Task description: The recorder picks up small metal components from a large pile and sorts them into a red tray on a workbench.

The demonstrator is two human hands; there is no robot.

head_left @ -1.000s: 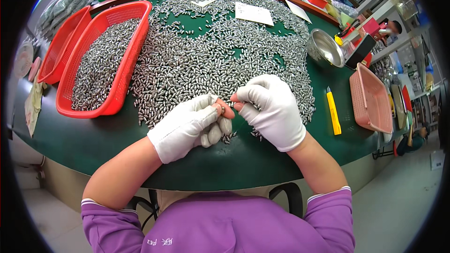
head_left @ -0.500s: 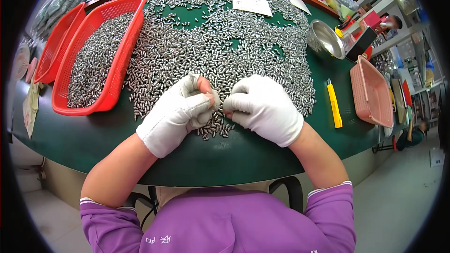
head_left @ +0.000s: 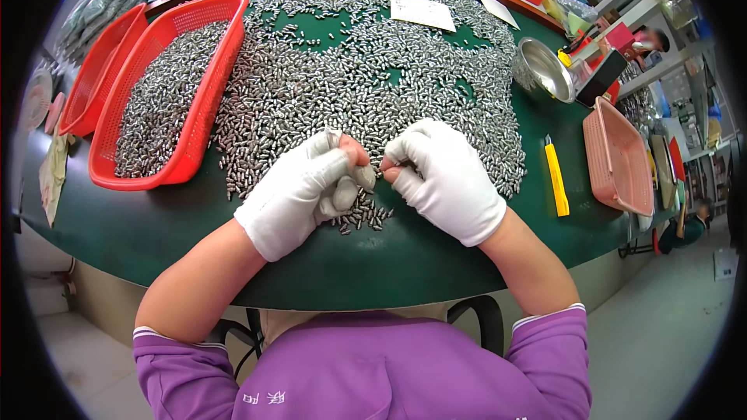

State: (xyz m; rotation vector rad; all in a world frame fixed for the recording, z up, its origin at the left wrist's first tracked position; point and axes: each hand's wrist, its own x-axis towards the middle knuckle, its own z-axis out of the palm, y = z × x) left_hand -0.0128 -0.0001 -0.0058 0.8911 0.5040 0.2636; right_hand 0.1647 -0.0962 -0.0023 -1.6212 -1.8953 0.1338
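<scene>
A broad layer of small, shiny metal pieces [head_left: 327, 85], narrow and ribbed, covers much of the green table [head_left: 366, 268]. My left hand [head_left: 299, 194], in a white glove with bare fingertips, is closed over the near edge of the layer, thumb and forefinger pinched. Just right of it, my gloved right hand [head_left: 451, 183] also pinches, its bare fingertips close to the left ones. Whatever lies between the fingers is too small or hidden to make out. Below the fingertips is a small cluster of the same metal pieces [head_left: 363, 214].
At the left, a red basket [head_left: 201, 124] holds many more pieces, with another red basket [head_left: 99, 62] behind it. A steel bowl [head_left: 545, 70], a yellow utility knife [head_left: 555, 179] and a pink basket [head_left: 618, 159] stand or lie rightward. White paper [head_left: 422, 11] rests on the layer.
My left hand has shifted slightly right, its fingertips now higher over the pieces. The right hand's fingers have drawn up a little and stay pinched.
</scene>
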